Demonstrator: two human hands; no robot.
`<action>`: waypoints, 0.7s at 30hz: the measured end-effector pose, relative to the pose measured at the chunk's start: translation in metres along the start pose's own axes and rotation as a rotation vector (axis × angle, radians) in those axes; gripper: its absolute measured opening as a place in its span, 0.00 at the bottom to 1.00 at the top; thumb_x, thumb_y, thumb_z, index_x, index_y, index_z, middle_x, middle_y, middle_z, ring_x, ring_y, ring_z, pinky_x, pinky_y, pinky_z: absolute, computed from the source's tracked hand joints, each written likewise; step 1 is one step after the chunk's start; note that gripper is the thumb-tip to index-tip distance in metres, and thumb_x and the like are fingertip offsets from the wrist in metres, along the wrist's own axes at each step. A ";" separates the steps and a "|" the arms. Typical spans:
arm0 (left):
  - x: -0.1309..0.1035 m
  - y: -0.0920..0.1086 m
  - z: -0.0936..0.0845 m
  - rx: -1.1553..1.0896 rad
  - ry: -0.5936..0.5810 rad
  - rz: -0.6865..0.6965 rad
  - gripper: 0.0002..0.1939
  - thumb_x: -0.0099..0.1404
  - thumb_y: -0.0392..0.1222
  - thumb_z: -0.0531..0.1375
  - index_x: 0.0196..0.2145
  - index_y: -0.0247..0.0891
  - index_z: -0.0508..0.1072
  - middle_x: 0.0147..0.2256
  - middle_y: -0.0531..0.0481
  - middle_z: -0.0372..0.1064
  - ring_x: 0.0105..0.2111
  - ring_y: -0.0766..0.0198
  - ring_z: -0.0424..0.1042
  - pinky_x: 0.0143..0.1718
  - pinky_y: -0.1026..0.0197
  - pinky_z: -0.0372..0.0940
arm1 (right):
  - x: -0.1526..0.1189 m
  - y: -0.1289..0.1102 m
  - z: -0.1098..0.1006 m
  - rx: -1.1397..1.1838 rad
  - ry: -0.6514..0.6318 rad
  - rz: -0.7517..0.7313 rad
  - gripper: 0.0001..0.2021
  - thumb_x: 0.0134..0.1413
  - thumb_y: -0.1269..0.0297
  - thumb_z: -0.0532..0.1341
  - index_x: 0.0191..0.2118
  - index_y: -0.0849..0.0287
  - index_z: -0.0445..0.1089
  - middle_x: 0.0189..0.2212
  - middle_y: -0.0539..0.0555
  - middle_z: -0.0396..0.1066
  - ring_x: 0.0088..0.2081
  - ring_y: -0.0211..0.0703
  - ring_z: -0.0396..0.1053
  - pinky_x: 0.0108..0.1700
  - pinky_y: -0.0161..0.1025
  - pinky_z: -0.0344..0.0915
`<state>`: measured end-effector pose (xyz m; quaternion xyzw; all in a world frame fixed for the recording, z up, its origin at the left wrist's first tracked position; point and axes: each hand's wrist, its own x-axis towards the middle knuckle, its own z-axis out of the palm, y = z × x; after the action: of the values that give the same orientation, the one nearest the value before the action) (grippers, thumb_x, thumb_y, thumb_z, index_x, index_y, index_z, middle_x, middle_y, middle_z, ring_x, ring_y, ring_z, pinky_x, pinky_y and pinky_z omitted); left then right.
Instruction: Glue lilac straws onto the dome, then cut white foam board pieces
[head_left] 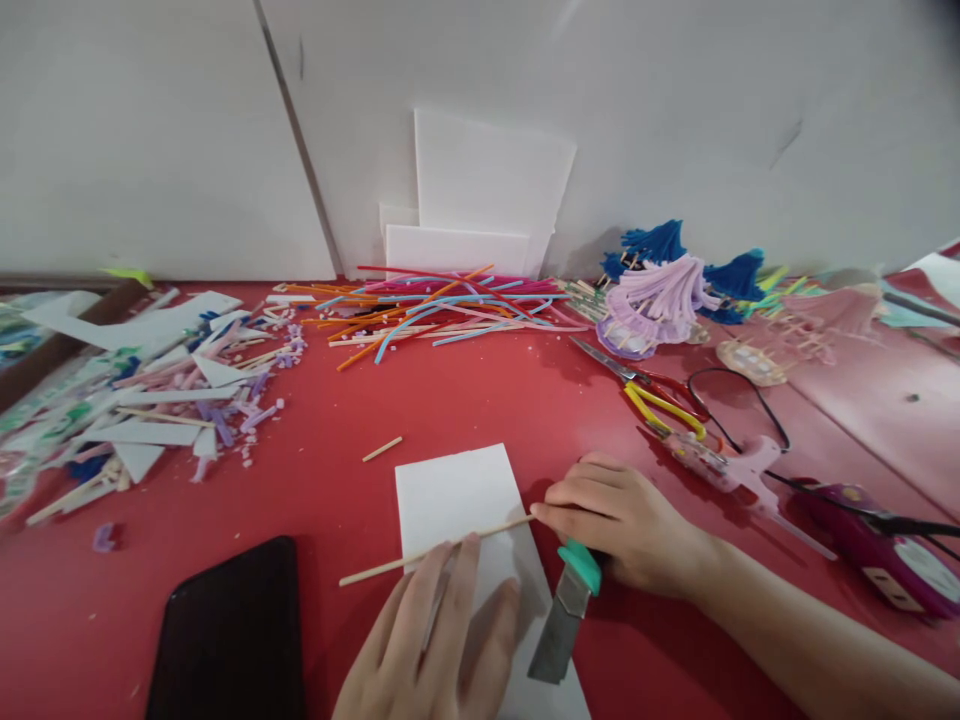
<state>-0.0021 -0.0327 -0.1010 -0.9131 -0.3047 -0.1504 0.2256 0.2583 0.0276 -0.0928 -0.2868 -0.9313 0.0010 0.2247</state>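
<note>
A thin wooden stick (375, 573) lies slantwise across a white board (457, 490) on the red table. My left hand (435, 640) rests over the board, its fingers stretched out and their tips touching the stick, the thumb apart. A narrow pale strip shows between two of its fingers; I cannot make out what it is. Closed around a green utility knife (579, 570), my right hand (615, 515) sits at the board's right edge. The knife's wide blade points down and toward me, and its handle is hidden in the palm. Fingertips of this hand touch the stick's right end.
A short cut stick (382, 449) lies behind the board, a black phone (229, 635) at front left. Scraps (172, 400) cover the left. Coloured pipe cleaners (442, 300) lie at the back. Scissors (615, 365), yellow-handled pliers (664, 408), a pink glue gun (727, 465) and small umbrellas (656, 300) are right.
</note>
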 end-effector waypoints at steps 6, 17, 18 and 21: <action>-0.001 0.001 0.003 -0.006 -0.019 -0.023 0.30 0.65 0.65 0.48 0.55 0.44 0.67 0.50 0.42 0.71 0.48 0.48 0.70 0.46 0.52 0.63 | -0.001 0.000 0.001 0.012 0.005 0.009 0.10 0.60 0.73 0.53 0.43 0.61 0.70 0.32 0.54 0.75 0.31 0.39 0.65 0.34 0.40 0.57; 0.005 -0.001 0.001 -0.007 -0.007 0.038 0.30 0.65 0.64 0.49 0.53 0.40 0.69 0.48 0.40 0.72 0.48 0.49 0.71 0.46 0.52 0.63 | -0.001 0.000 0.001 0.028 0.035 0.006 0.10 0.61 0.74 0.53 0.41 0.62 0.71 0.31 0.53 0.75 0.31 0.40 0.64 0.34 0.40 0.57; 0.005 0.000 0.001 -0.007 -0.005 0.041 0.31 0.65 0.64 0.49 0.53 0.39 0.69 0.48 0.40 0.72 0.48 0.49 0.71 0.46 0.52 0.62 | -0.002 0.000 0.001 0.033 0.035 0.002 0.10 0.61 0.74 0.53 0.41 0.62 0.71 0.31 0.53 0.75 0.31 0.40 0.64 0.35 0.40 0.57; 0.003 0.000 0.002 -0.009 0.001 0.046 0.31 0.64 0.64 0.50 0.54 0.38 0.68 0.49 0.39 0.72 0.48 0.48 0.71 0.47 0.51 0.61 | -0.003 0.002 0.001 0.041 0.025 0.004 0.10 0.60 0.75 0.53 0.42 0.63 0.70 0.32 0.53 0.75 0.32 0.41 0.64 0.36 0.41 0.57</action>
<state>0.0001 -0.0301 -0.1009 -0.9208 -0.2829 -0.1468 0.2250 0.2607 0.0276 -0.0956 -0.2841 -0.9276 0.0172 0.2421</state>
